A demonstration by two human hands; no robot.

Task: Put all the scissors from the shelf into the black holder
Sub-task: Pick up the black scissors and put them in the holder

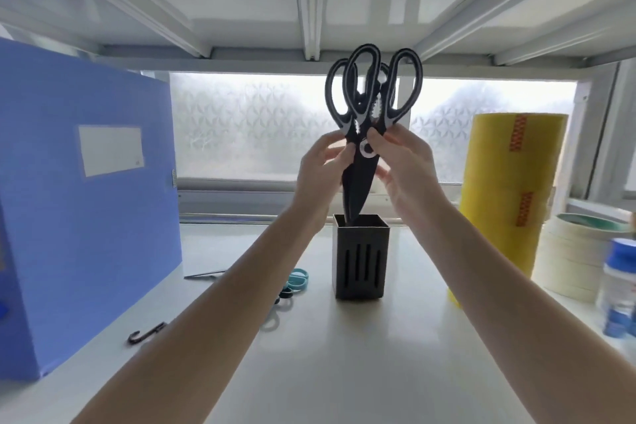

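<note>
From the head camera, both bare arms reached over the glossy white shelf point(344, 354) toward a square black plastic holder with slotted walls point(360, 262). Two pairs of large black kitchen scissors with grey-edged loop handles point(370, 96) stood bunched together, blade tips down inside the holder's open mouth, handles high above it. The left hand point(321, 172) pinched them just below the handles, its fingers point(339, 152) closed against the left side of the blades. The right hand point(402, 162) gripped from the other side, fingers point(377, 141) curled beside the round silver pivot.

These scissors looked stiff and fairly heavy, with smooth dark blades that could slide on skin; the pivot area, where the shanks thicken, seemed the surest place to hold, away from the edges. The holder looked light and might tip if the blades pressed its wall.

On the shelf to the left of the holder lay smaller scissors with teal plastic handles point(297, 278), partly hidden by the left forearm, so the job seemed unfinished. A matte blue file box with a white label point(86, 203) stood further left. A tall stack of yellow tape rolls point(509, 189) and cream masking tape rolls point(568, 258) stood on the right.
</note>
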